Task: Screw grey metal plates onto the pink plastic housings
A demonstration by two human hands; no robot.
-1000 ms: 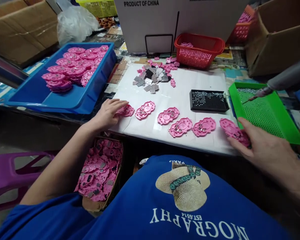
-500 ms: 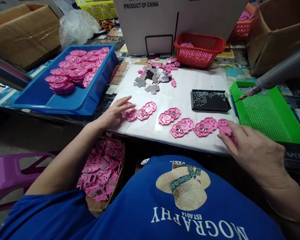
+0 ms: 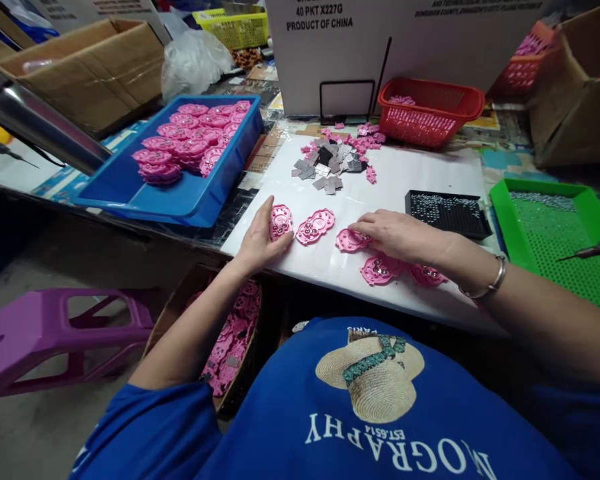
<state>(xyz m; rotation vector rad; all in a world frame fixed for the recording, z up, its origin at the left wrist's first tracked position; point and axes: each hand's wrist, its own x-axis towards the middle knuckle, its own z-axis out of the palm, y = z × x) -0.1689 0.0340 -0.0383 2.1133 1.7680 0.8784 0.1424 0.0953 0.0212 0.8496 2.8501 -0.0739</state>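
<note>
My left hand (image 3: pixel 261 239) grips the leftmost pink plastic piece (image 3: pixel 281 222) between thumb and fingers at the left of the white board (image 3: pixel 415 167). Just right of it lies a second pink piece (image 3: pixel 316 227), untouched. My right hand (image 3: pixel 400 235) has its fingers closed over the right end of another pink piece (image 3: pixel 349 240). Below that hand are more pink pieces (image 3: pixel 379 270), partly covered by the hand and forearm. Small metal parts show on the pieces. Grey plates (image 3: pixel 330 160) and small pink parts (image 3: pixel 371 175) are heaped farther back.
A blue tray (image 3: pixel 180 212) with stacked pink pieces stands left. A black screw tray (image 3: pixel 447 213), a green tray (image 3: pixel 510 213) and a red basket (image 3: pixel 420 127) are right and behind. A driver tip (image 3: pixel 587 253) hangs over the green tray.
My right hand has moved left from the rightmost piece to one near the middle. My left hand has closed round the leftmost piece. The camera view has shifted.
</note>
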